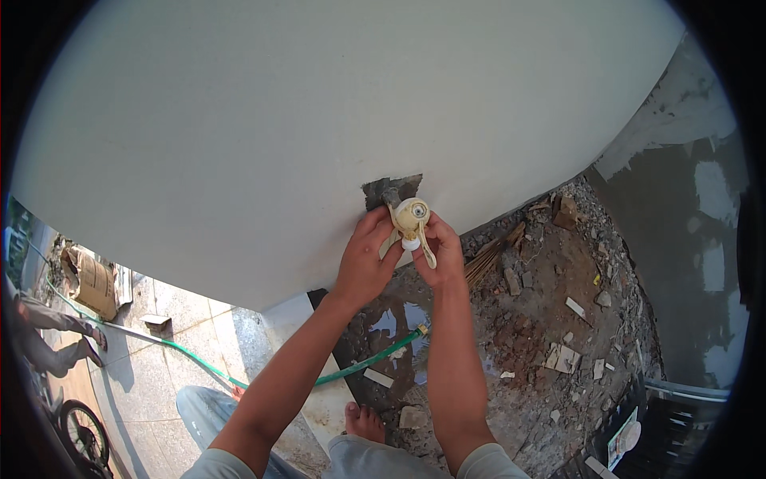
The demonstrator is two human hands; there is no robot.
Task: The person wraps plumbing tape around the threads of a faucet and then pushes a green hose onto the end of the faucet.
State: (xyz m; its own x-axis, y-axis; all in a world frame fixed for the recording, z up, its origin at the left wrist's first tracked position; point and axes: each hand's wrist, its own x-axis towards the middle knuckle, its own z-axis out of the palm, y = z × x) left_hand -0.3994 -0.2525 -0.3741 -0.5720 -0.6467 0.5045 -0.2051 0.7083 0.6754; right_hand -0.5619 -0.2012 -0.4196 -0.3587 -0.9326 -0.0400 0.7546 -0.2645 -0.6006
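A cream plastic tap (413, 212) with a long lever handle sits against the pale wall (319, 96), just below a dark, rough-edged patch (408, 186) where a short dark pipe stub shows. My left hand (369, 255) is closed on the tap's left side, its fingers reaching behind the body. From the other side, my right hand (443, 254) grips the tap near its hanging lever and white spout. Some fingertips of both hands are hidden behind the tap. Whether the tap is joined to the stub cannot be made out.
A green hose (367, 367) crosses the paving and ends at a yellowish fitting (422, 328) below my arms. Wet soil and rubble (550, 311) lie to the right, with thin sticks (487, 262) by the wall. At far left are a cardboard box (89, 283) and another person's legs (56, 327).
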